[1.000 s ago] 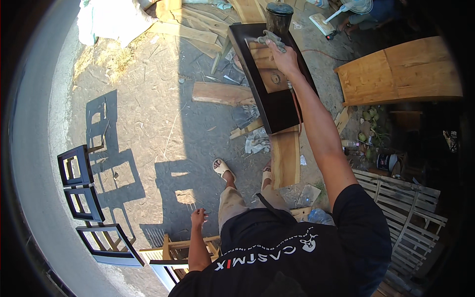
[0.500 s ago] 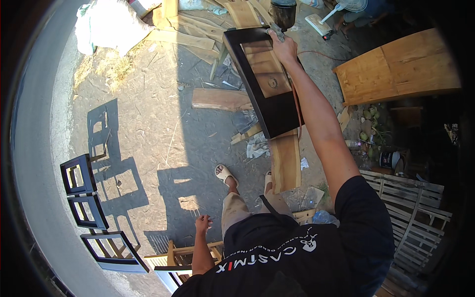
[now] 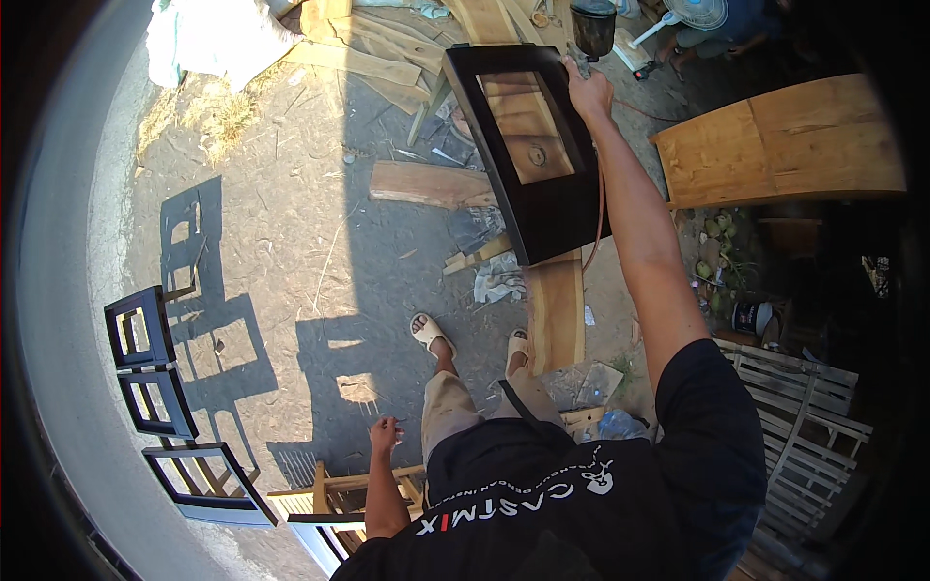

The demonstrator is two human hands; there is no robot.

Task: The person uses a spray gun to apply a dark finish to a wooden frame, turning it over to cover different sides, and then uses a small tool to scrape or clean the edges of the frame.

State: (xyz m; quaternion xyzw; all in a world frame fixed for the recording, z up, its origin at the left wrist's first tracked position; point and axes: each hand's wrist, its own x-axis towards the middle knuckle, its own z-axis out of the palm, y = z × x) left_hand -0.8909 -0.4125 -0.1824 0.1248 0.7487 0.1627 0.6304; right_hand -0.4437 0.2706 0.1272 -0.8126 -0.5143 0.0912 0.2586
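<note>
At the far end of a black rectangular frame, my right hand is wrapped round a spray gun with a dark cup on it. A thin reddish hose hangs down from the gun beside my forearm. The frame lies tilted on a wooden plank, and brown boards show through its window opening. Low on my left side, my left hand hangs with loosely bent fingers slightly apart, holding nothing, above the frame's shadow on the ground.
Several dark frames stand along the left edge by the pavement. Boards and a white sack lie at the far left. On the right are a large wooden panel and a slatted rack. Another person sits near a fan.
My right hand and the spray gun have moved right, past the frame's far right corner, so the cup now shows beside it. The view has shifted slightly; my left hand still hangs low.
</note>
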